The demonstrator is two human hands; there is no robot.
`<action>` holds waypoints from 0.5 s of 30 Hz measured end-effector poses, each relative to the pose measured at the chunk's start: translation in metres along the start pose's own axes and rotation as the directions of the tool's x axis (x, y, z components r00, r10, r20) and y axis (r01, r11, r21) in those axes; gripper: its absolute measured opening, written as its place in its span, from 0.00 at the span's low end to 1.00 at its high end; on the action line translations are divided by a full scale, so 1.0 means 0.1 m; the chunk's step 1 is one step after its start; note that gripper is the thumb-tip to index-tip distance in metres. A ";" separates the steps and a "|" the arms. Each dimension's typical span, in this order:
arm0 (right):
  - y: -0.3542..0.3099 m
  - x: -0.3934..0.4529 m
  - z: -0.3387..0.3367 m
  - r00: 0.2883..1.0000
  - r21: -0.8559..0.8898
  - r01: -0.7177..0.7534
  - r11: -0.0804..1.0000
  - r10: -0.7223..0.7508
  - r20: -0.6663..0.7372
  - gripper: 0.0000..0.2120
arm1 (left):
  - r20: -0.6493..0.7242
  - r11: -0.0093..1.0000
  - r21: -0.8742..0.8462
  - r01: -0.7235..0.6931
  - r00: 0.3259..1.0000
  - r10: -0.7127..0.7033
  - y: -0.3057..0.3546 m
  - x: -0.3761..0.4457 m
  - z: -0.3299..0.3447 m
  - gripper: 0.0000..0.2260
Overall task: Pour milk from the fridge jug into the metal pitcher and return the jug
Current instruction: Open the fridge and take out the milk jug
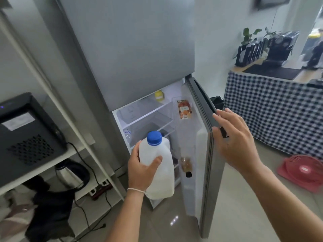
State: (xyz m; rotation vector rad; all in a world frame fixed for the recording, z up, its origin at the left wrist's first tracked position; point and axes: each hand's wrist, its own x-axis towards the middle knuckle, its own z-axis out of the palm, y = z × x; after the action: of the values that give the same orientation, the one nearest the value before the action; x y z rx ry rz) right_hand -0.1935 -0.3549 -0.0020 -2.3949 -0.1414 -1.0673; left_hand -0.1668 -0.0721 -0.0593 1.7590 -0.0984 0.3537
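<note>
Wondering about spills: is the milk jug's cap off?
No, the blue cap sits on the milk jug held in the left hand.

A single head-worn wide-angle camera is looking forward and steeply down, standing close in front of the fridge (132,49), whose open lower compartment is filling the centre of the frame. Both forearms are reaching in from the bottom edge, so the view is sitting just above and behind the hands. The lens is bending straight lines outward: the shelf unit (57,109) is leaning along the left side, and the checked-cloth tabletop (272,105) is tilting at the upper right. The floor (244,206) is showing at the lower right. The edges are blurring slightly.
</note>
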 end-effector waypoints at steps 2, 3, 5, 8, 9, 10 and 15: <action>0.06 0.00 0.12 0.976 -0.016 -0.168 0.986 0.169 0.138 0.23 | -0.009 1.000 0.010 0.008 1.000 -0.008 -0.05 0.00 -0.10 0.36; 0.05 -0.03 0.20 0.962 0.013 -0.218 0.976 0.213 0.169 0.23 | -0.012 1.000 0.015 0.015 1.000 -0.015 -0.08 0.01 -0.15 0.36; -0.01 -0.08 0.36 0.959 0.071 -0.230 0.971 0.213 0.190 0.27 | -0.027 0.999 0.012 0.036 0.999 -0.035 -0.12 0.02 -0.25 0.36; -0.13 -0.03 0.59 0.960 0.114 -0.152 0.982 0.119 0.253 0.27 | -0.075 0.998 -0.013 0.066 0.995 -0.067 -0.14 0.03 -0.39 0.34; -0.18 -0.02 0.69 0.960 0.122 -0.103 0.987 0.067 0.272 0.25 | -0.088 0.997 -0.016 0.075 0.993 -0.076 -0.14 0.02 -0.43 0.33; -0.25 0.00 0.79 0.960 0.128 -0.045 0.991 0.007 0.281 0.23 | -0.099 0.996 -0.017 0.084 0.991 -0.085 -0.15 0.01 -0.47 0.32; -0.64 0.16 1.41 0.957 0.158 0.156 0.975 -0.189 0.221 0.18 | -0.185 0.992 -0.038 0.117 0.975 -0.122 -0.23 0.00 -0.77 0.35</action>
State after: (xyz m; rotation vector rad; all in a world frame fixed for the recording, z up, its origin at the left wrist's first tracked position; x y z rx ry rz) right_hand -0.1069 -0.2323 -0.0438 -2.4068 -0.5014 -0.8130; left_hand -0.1753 0.0075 -0.0670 1.6879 0.1367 0.4253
